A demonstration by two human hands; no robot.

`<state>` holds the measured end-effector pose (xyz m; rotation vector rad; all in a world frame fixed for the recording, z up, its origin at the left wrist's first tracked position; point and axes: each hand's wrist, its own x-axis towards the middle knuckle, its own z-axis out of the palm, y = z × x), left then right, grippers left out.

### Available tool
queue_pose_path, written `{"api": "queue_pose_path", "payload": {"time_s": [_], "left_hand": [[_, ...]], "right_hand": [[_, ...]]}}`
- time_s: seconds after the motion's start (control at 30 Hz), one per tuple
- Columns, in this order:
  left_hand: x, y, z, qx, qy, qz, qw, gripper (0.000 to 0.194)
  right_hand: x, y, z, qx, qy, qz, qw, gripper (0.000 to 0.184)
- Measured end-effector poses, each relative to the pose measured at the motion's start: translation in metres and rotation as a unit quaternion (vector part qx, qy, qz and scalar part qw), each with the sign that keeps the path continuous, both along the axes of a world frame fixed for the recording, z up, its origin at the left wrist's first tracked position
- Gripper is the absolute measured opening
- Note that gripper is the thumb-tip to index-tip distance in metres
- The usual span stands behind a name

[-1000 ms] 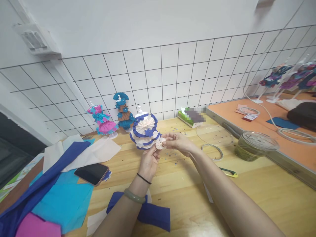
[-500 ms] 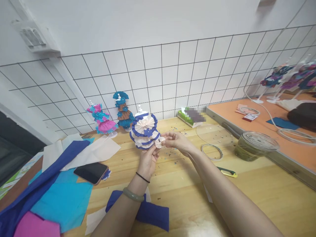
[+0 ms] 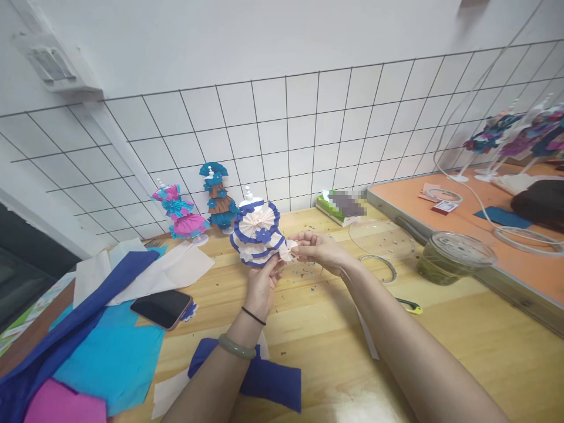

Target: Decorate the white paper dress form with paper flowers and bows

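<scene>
A miniature dress form wears a cream pleated paper dress with dark blue trim and a blue paper flower at its front. My left hand is closed at the lower right hem, its thumb pressed on the skirt edge; the fingers behind are partly hidden. A small cream paper flower is pinched in the fingertips of my right hand, close beside the hem. Whether the flower touches the skirt cannot be made out.
Two other dressed forms, one pink and one teal and brown, stand behind. A phone lies on crepe paper sheets at left. Right are a tape ring, a yellow-handled cutter and a lidded tub.
My right hand has shifted slightly right and turned the cream flower, which now faces another way. My left fingertips have come off the flower and rest at the skirt hem.
</scene>
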<state>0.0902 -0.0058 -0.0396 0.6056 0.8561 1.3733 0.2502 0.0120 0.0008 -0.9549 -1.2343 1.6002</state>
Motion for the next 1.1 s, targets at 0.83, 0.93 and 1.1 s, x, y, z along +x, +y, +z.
{"api": "queue_pose_path", "payload": {"time_s": [0.83,0.93,1.1], "left_hand": [[-0.048,0.054,0.166,0.393,0.656,0.173,0.620,0.024],[-0.049,0.060,0.164,0.379,0.660,0.153,0.631,0.019],[-0.053,0.058,0.167,0.348,0.639,0.120,0.675,0.021]], "right_hand": [[0.006,-0.003,0.016,-0.046,0.162,-0.063,0.984,0.022],[0.007,-0.004,0.019,-0.043,0.164,-0.064,0.984,0.021],[0.008,-0.006,0.021,-0.042,0.167,-0.060,0.983,0.021]]}}
